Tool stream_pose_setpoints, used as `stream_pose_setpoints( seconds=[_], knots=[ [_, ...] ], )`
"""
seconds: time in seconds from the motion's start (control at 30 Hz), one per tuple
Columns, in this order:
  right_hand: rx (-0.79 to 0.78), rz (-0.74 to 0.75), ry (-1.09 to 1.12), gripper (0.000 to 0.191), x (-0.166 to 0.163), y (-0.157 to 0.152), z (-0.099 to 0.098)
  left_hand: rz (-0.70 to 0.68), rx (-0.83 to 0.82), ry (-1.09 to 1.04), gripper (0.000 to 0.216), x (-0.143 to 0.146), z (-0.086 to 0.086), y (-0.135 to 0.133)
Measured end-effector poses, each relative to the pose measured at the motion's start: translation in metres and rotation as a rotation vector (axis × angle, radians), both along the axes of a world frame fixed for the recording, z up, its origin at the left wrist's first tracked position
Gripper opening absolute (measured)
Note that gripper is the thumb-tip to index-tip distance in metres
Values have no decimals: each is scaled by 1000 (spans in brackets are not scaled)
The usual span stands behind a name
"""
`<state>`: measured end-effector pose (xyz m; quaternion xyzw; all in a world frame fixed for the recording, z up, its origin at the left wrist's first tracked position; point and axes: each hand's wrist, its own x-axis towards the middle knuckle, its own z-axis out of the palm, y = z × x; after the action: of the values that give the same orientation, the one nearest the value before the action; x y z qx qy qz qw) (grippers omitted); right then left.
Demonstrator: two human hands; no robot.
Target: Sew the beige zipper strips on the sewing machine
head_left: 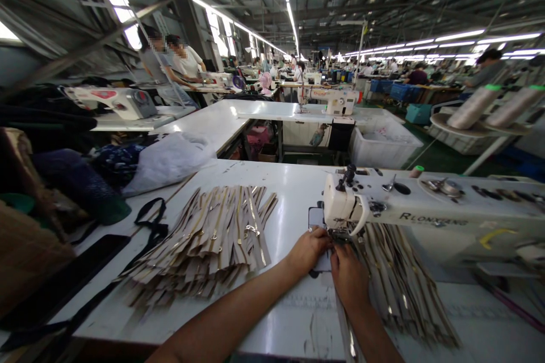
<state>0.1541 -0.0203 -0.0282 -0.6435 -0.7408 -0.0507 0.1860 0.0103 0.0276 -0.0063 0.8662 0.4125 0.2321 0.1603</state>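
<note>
— Head view, item one: hands?

— Your left hand [313, 247]: fingers curled downward at the sewing head [340, 201]. Your right hand [349, 272]: just beside it, fingers likewise bent. Whether either one pinches cloth or only presses it, one cannot tell; the fingertips meet dark, crowded metal.

— Item two: whatever lies at them?

— One zipper strip [349, 337], pale tape, bright metal teeth. Long axis: from below your hands towards you, to the bottom of the view, along the inner side of your right forearm. Nearer hand: the right. Upper end: hidden.

— Item three: loose stock?

— Two lots. Left lot, a fanned pile of zippers [213, 238], well apart from your left hand, lengths running mostly away from you. Right lot, a zipper bundle [404, 289], close beside your right hand, partly behind the arm of the industrial sewing machine [430, 204], marked RLONXIANG; lengths slanting down to the right.

— Remaining entries?

— Black strap [152, 221], left of the pile; white plastic bag [170, 161], beyond the strap; two thread cones [474, 108], far right.
</note>
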Motion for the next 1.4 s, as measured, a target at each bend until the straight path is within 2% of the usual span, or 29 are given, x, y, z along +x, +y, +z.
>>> stream_pose_setpoints(
  seconds=[0.27,0.5,0.7,0.9,1.1,1.2,1.4],
  knots=[
    [-53,-16,26,31,-1,0,5,31,-3,9,20,-7,4,-9],
    [-54,-31,29,32,-1,1,6,42,2,-70,18,-8,-4,-2],
    [-71,25,34,34,1,-1,8,25,37,-52,21,-9,0,-4],
    [-24,79,187,36,12,-24,0,-132,57,-35,28,-12,6,-6],
    [65,103,305,31,18,-44,-7,-151,47,-23,27,-12,3,-4],
    [103,119,286,29,17,-45,-8,-144,52,-17,26,-11,1,-5],
    [130,139,100,33,15,-44,-12,-153,69,-21,29,-11,-1,-5]
  ],
)
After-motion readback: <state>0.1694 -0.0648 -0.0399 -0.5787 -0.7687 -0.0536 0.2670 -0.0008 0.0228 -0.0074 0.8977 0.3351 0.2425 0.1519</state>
